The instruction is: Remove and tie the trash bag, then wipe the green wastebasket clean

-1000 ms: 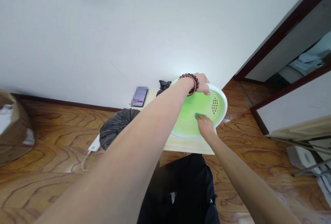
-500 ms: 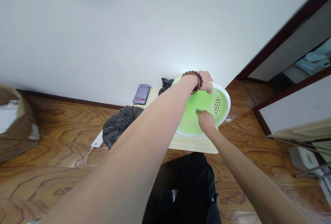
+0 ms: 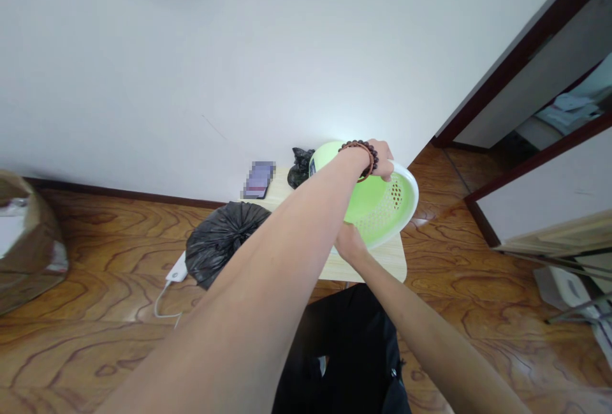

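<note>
A light green and white plastic basket (image 3: 382, 216) with holes in its wall rests tilted on a small pale wooden table (image 3: 389, 261), its mouth turned toward the right. My left hand (image 3: 382, 160), with beaded bracelets at the wrist, is closed on the basket's white rim at the far side. My right hand (image 3: 350, 242) is closed at the basket's near side, partly behind my left forearm. What its fingers hold is hidden. A dark label (image 3: 312, 167) shows on the basket's green outer side.
A phone (image 3: 259, 179) and a small black bag (image 3: 301, 167) lie on the table by the wall. A large black plastic bag (image 3: 220, 238) sits to the left, beside a white power strip (image 3: 178, 268). A cardboard box (image 3: 33, 248) stands far left.
My right hand has moved left from inside the basket to its near side, behind my left forearm. The small greyish thing at its fingertips is now out of sight. The basket has shifted slightly.
</note>
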Demonstrator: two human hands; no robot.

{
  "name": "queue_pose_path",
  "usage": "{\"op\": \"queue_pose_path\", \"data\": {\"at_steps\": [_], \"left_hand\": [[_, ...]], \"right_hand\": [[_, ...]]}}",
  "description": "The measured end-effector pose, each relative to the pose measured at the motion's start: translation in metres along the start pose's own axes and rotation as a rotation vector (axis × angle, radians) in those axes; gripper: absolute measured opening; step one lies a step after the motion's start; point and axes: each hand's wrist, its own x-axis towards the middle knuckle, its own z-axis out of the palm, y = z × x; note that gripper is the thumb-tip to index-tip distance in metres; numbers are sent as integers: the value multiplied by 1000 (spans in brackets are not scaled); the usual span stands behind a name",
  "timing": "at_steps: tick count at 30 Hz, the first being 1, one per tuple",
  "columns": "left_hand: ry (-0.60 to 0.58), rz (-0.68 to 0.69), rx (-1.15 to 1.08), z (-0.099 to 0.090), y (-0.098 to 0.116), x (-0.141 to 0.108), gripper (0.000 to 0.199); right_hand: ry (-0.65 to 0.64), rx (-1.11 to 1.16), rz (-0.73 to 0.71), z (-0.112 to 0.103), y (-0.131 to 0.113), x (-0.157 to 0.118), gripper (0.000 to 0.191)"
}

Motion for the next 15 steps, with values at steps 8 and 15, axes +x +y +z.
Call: {"op": "queue_pose_path", "data": {"at_steps": [8,15], "left_hand": [[13,13,103,0,-1,6,49],[82,-25,108,-3,1,-4,49]], "right_hand": [[133,-248,161,-12,72,-11,47],[1,-127,171,7,30,0,37]]}}
